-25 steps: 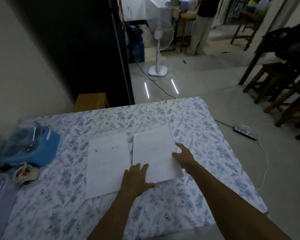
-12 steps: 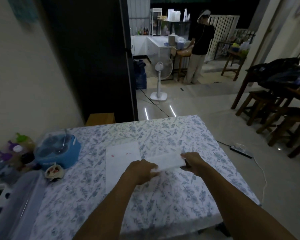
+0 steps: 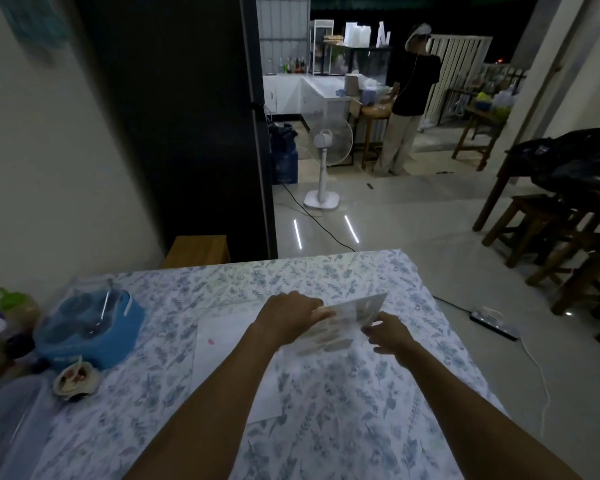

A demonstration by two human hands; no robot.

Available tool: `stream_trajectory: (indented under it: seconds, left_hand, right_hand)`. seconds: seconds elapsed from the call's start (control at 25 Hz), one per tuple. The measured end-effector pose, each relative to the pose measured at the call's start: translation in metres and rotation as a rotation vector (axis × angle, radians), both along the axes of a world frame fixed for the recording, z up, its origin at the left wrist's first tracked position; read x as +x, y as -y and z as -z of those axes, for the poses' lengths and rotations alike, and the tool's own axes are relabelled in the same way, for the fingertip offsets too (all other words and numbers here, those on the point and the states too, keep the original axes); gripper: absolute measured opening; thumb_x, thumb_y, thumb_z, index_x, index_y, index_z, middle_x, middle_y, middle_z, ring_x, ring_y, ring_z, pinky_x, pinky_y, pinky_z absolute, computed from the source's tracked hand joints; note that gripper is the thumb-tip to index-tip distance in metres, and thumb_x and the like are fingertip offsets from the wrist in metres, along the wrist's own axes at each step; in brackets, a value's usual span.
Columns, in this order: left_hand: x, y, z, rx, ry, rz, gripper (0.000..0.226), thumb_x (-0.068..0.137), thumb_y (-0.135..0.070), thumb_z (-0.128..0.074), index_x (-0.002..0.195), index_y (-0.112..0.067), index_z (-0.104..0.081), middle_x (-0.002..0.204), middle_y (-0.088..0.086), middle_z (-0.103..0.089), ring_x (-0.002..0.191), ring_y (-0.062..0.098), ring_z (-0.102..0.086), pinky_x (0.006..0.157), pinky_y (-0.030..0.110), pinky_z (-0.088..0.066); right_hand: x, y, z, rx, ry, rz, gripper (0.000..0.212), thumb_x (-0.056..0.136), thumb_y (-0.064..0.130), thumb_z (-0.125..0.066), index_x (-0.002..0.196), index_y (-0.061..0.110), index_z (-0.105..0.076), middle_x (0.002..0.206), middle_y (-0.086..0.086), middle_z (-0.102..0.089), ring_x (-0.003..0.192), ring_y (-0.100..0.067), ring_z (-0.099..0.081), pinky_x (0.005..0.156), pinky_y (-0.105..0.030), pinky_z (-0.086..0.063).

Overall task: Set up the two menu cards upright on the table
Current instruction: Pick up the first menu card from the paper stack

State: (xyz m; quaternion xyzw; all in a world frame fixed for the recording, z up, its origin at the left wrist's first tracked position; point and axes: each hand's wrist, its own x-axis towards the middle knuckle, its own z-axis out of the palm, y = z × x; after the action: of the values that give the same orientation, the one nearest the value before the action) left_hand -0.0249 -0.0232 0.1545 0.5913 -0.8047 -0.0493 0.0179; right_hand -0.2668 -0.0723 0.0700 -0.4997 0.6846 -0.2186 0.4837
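Pinching one glossy flat menu card (image 3: 343, 315) — left hand (image 3: 288, 315), right hand (image 3: 388, 334) both clamped.

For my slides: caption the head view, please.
Both hands lift one menu card while the other card lies flat.

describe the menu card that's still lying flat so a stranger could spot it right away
Start at the table with the floral tablecloth. Right of the blue container lies a white menu card, flat, partly under the left forearm. Unlike the card being lifted, it is untouched and bears a small pink mark.
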Motion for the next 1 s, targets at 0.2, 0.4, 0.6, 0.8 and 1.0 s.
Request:
stream_trajectory:
  seconds: [0.2, 0.4, 0.6, 0.8, 1.0]
  left_hand:
    - [0.015, 0.068, 0.008, -0.107, 0.085, -0.033, 0.049, 0.090, -0.069, -0.046, 0.108, -0.024, -0.058, 0.094, 0.005, -0.069, 0.083, 0.026, -0.067, 0.063, 0.034, -0.042]
    - [0.032, 0.084, 0.014, -0.138, 0.039, -0.075, 0.061, 0.081, -0.080, -0.044, 0.107, -0.028, -0.059, 0.092, 0.003, -0.072, 0.079, 0.023, -0.067, 0.063, 0.034, -0.046]
    - [0.044, 0.078, 0.010, -0.155, -0.122, -0.127, 0.056, 0.084, -0.076, -0.047, 0.118, -0.032, -0.058, 0.106, -0.003, -0.072, 0.089, 0.019, -0.067, 0.076, 0.039, -0.054]
    - [0.060, 0.055, -0.001, -0.091, -0.174, -0.175, 0.068, 0.090, -0.068, -0.049, 0.143, -0.025, -0.044, 0.140, 0.000, -0.056, 0.121, 0.020, -0.057, 0.092, 0.040, -0.051]
    - [0.083, 0.018, -0.007, -0.129, -0.215, -0.173, 0.073, 0.093, -0.068, -0.042, 0.147, -0.019, -0.040, 0.153, 0.003, -0.043, 0.136, 0.021, -0.043, 0.102, 0.042, -0.045]
  right_hand:
    - [0.009, 0.056, 0.021, -0.088, -0.183, -0.259, 0.045, 0.087, 0.039, -0.070, 0.122, 0.016, -0.055, 0.114, -0.010, -0.068, 0.091, -0.023, -0.062, 0.068, -0.033, -0.051]
    - [0.015, 0.076, 0.021, 0.038, -0.218, -0.376, 0.055, 0.079, 0.033, -0.079, 0.128, 0.027, -0.056, 0.099, -0.007, -0.071, 0.064, -0.014, -0.062, 0.050, -0.023, -0.047]
    - [0.027, 0.076, 0.012, 0.104, -0.293, -0.360, 0.058, 0.078, 0.022, -0.079, 0.130, 0.015, -0.053, 0.105, -0.011, -0.070, 0.076, -0.019, -0.065, 0.066, -0.032, -0.056]
    - [0.043, 0.053, -0.004, 0.085, -0.310, -0.254, 0.068, 0.075, 0.021, -0.079, 0.131, 0.008, -0.042, 0.110, -0.014, -0.067, 0.081, -0.020, -0.066, 0.072, -0.037, -0.060]
    - [0.066, 0.019, -0.017, 0.003, -0.335, -0.207, 0.089, 0.061, 0.029, -0.086, 0.133, 0.007, -0.038, 0.112, -0.011, -0.062, 0.087, -0.022, -0.068, 0.058, -0.032, -0.059]
